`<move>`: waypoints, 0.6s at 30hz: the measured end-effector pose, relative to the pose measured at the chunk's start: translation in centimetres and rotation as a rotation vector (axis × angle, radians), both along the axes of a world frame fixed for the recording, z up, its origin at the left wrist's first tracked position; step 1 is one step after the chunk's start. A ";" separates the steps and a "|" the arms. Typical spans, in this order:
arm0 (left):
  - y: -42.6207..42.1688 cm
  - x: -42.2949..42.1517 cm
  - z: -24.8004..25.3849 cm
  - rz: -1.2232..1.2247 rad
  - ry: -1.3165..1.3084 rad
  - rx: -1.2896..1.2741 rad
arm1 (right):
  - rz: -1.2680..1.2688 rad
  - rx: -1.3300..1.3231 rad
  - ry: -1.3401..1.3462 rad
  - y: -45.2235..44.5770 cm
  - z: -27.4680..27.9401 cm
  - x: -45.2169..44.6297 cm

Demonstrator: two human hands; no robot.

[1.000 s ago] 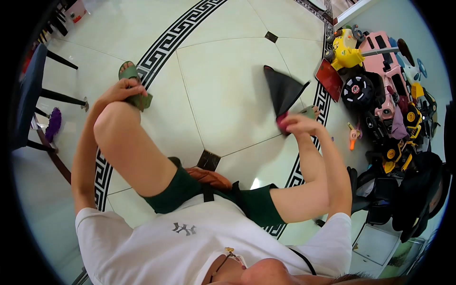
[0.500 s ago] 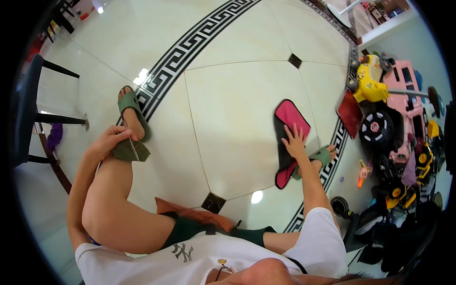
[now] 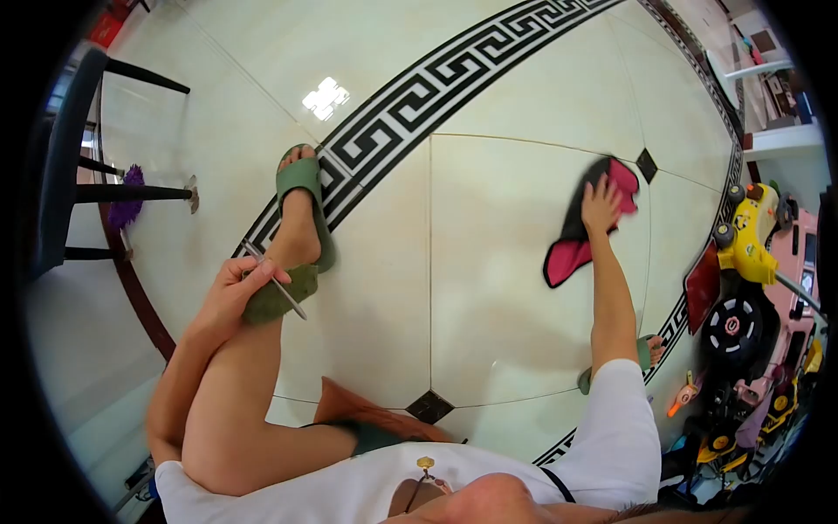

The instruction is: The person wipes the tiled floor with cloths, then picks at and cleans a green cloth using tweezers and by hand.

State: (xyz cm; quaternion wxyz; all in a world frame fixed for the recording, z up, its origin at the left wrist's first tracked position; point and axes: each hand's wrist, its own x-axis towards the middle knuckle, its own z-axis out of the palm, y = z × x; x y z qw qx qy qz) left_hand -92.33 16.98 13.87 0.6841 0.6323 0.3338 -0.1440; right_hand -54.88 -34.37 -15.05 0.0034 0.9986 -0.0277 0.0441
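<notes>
My left hand (image 3: 231, 293) is closed by my bent knee, gripping a slim metal rod (image 3: 295, 303) between thumb and fingers. A dark green piece that looks like cloth (image 3: 281, 295) sits in the same hand, under the rod. Farther out on the right, my right hand (image 3: 601, 208) lies with fingers spread on a pink and black piece of fabric (image 3: 569, 258) on the tiled floor. The fabric has a black border and looks partly folded; my palm and fingers cover its middle.
Green slippers (image 3: 301, 179) are on my feet. A dark chair (image 3: 74, 166) stands at left, with a purple fluffy thing (image 3: 128, 199) behind its legs. Along the right wall are a yellow ride-on toy (image 3: 752, 231), a pink toy car (image 3: 790, 262) and a red flat object (image 3: 704, 286).
My right hand and the pink and black fabric have moved forward over the floor, away from my right foot. The rod in my left hand now shows more clearly. The view has shifted.
</notes>
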 end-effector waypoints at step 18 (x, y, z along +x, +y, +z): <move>2.0 -1.6 -1.3 0.147 -0.162 -0.165 | 1.584 0.321 0.149 36.5 4.7 -14.1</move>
